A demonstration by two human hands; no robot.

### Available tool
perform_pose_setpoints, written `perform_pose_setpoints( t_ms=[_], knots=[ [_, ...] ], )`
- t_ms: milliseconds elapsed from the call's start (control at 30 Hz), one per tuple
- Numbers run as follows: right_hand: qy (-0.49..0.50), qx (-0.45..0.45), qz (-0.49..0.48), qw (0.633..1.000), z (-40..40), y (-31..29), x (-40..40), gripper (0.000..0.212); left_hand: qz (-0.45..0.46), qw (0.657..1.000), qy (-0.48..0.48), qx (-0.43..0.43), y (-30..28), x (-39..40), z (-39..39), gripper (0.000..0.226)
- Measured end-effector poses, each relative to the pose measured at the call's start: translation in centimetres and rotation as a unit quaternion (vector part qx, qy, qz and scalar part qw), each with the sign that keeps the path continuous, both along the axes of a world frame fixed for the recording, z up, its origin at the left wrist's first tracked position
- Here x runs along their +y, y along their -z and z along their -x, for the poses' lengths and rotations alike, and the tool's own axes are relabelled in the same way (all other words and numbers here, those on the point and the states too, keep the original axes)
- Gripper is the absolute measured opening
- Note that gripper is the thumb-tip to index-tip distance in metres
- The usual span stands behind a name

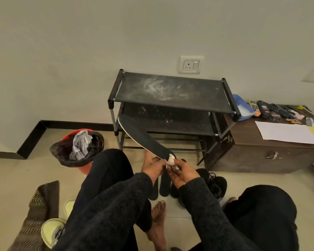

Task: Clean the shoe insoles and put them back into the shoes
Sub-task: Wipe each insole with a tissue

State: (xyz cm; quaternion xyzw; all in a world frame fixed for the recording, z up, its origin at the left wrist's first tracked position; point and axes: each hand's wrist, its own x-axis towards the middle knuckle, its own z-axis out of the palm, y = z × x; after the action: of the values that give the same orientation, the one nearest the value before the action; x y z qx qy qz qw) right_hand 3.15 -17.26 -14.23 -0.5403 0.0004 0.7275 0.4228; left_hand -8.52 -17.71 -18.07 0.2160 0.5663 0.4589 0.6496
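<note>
Cleaning under way: left hand (153, 169) grips an insole (143, 138), right hand (181, 172) pinches a wipe (171, 159) against it. Other insoles (164, 185) lie outside the shoes (216, 185); refitting outstanding.

Seated person wiping a dark insole over the floor, before a shoe rack.

Left hand (153, 169) grips the near end of the insole (141, 138), which slants up and away towards the rack (170, 98). Right hand (182, 173) pinches a white wipe (171, 159) against that same end. More insoles (164, 185) lie flat on the floor under the hands, black shoes (216, 185) just to their right. A lined red bin (78, 149) stands left; a brown cabinet (261, 151) right, papers (285, 133) and remotes (272, 109) on top.
</note>
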Motion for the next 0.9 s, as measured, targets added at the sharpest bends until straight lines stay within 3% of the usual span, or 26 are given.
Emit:
perform_pose_setpoints(
  t_ms=[100, 333, 533, 900],
  knots=[
    [-0.010, -0.008, 0.000, 1.000, 0.7, -0.4, -1.1, 0.031, 0.011, 0.999, -0.021, 0.028, 0.6, -0.1, 1.0, 0.068],
    [-0.056, -0.033, -0.019, 0.998, 2.4, -2.5, -4.5, 0.010, 0.031, 0.997, -0.066, 0.008, -0.4, -2.3, 2.8, 0.068],
    [-0.068, -0.072, -0.011, 0.995, 3.8, -0.9, -5.3, 0.021, 0.060, 0.991, -0.116, -0.003, 0.8, -3.4, 2.4, 0.036],
    [-0.083, -0.110, 0.082, 0.987, 2.9, 6.8, -3.2, 0.030, 0.273, 0.951, -0.142, -0.005, 10.5, -2.2, 5.7, 0.039]
  ],
)
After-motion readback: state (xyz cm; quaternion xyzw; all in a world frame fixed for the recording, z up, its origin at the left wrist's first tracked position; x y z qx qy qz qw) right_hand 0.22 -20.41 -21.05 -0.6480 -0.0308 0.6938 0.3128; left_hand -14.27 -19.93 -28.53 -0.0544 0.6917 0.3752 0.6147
